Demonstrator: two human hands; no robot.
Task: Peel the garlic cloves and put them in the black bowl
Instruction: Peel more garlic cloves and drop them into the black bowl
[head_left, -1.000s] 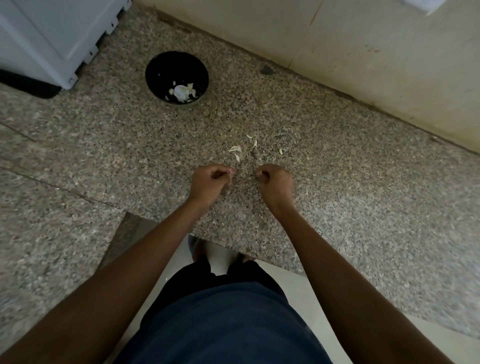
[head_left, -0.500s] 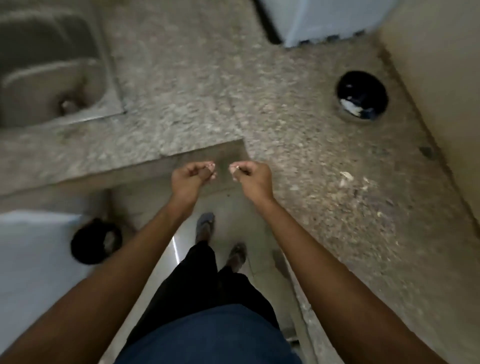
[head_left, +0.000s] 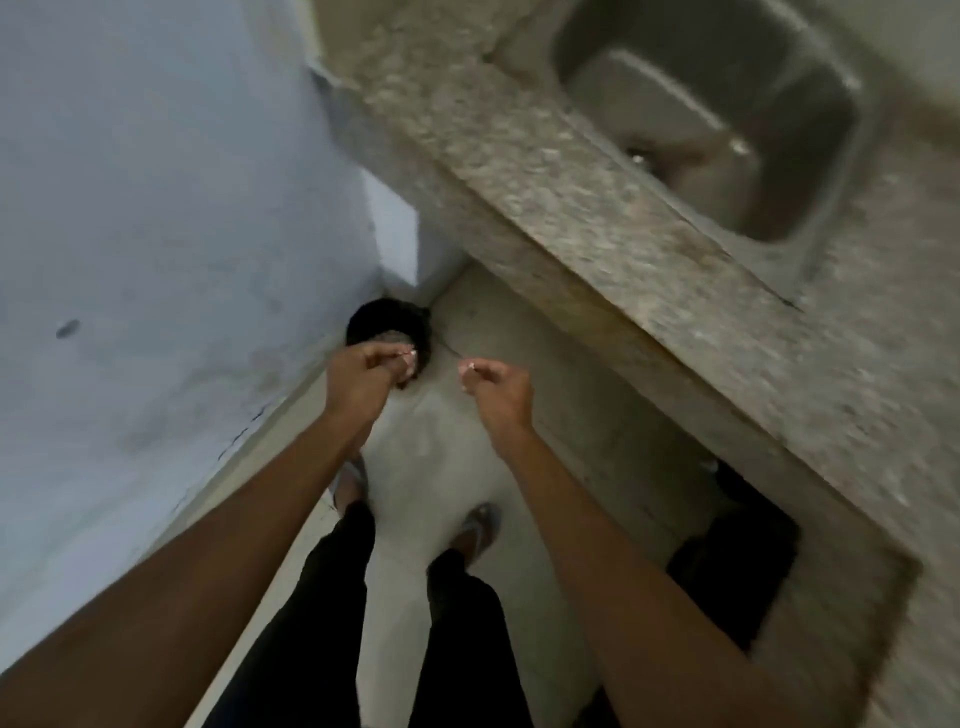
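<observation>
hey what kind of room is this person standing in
Most likely a home kitchen. A speckled stone counter holds a sunken metal sink, and a dark round bin sits on the floor in the corner by a pale wall.

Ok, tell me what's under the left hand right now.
Below the left hand sits a round dark container on the floor, at the foot of the wall. The hand covers its near part; the blurred contents cannot be made out.
</observation>
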